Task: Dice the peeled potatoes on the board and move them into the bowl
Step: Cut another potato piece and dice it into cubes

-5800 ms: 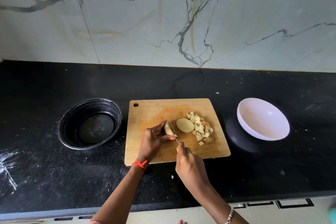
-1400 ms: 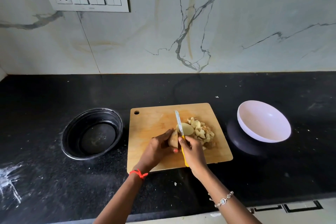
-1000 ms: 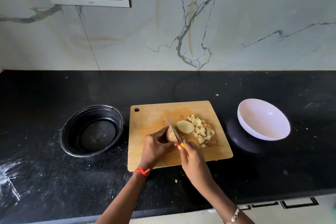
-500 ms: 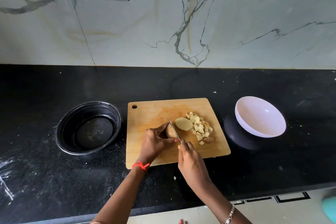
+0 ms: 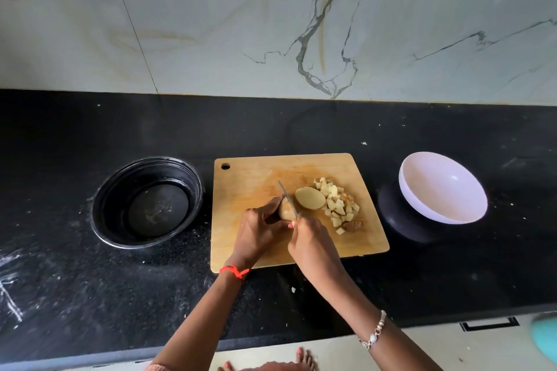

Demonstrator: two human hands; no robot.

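One potato half, gripped by the left hand, is back under the knife held in the right hand; bowl still empty.

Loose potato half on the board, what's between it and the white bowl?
Head view: the diced potato pile sits between the loose potato half and white bowl, then bare cutting board and black counter.

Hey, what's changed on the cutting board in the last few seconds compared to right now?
The right hand had lifted the knife, blade pointing away above the board, then brought it back down; it now slices into the potato piece that the left hand grips. Unchanged: the left hand's grip, the potato half, the diced pile, the white bowl and the black bowl.
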